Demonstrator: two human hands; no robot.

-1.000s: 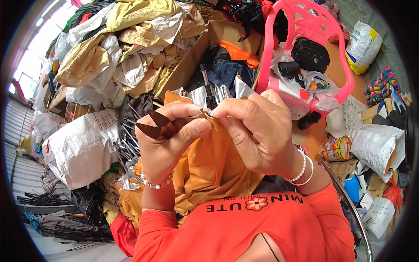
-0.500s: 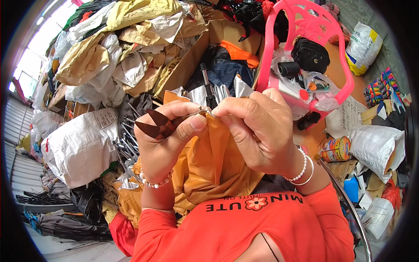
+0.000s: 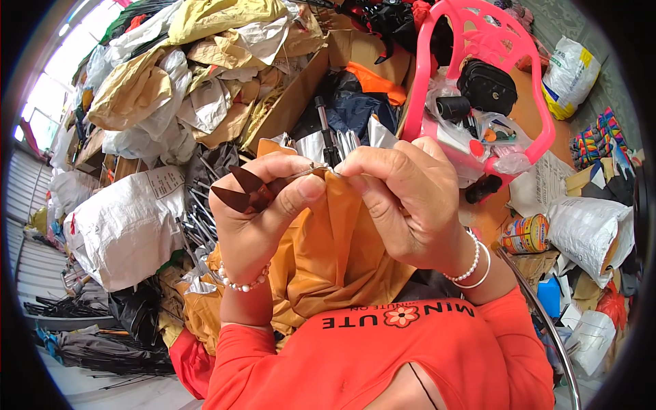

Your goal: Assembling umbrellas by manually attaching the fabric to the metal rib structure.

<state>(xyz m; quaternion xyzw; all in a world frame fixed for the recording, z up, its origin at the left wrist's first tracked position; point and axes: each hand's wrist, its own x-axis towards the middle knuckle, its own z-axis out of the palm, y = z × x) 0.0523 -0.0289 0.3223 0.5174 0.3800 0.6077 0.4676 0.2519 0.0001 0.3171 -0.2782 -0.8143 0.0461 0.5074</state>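
Observation:
An orange-brown umbrella canopy (image 3: pixel 324 260) with silvery lining spreads over my lap. Its shaft (image 3: pixel 323 121) points away from me. My left hand (image 3: pixel 249 229) is closed, with a dark brown piece (image 3: pixel 239 195) with two pointed ends sticking out between thumb and fingers. Thumb and forefinger also pinch the canopy's upper edge, by a small thin silvery bit too fine to make out. Right beside these fingertips, my right hand (image 3: pixel 406 208) pinches the same edge between thumb and forefinger. Its other fingers curl in.
A pink plastic chair (image 3: pixel 543 113) at the far right carries a black pouch (image 3: pixel 486 87) and plastic bags. Cloth and bags heap up at the far left near a cardboard box (image 3: pixel 294 96). A white sack (image 3: pixel 130 229) and metal ribs lie left; a tin (image 3: pixel 525 234) stands right.
Both hands stay at the canopy edge, and their fingertips have shifted slightly. The right hand has dipped a little, and the brown piece has turned slightly in my left hand.

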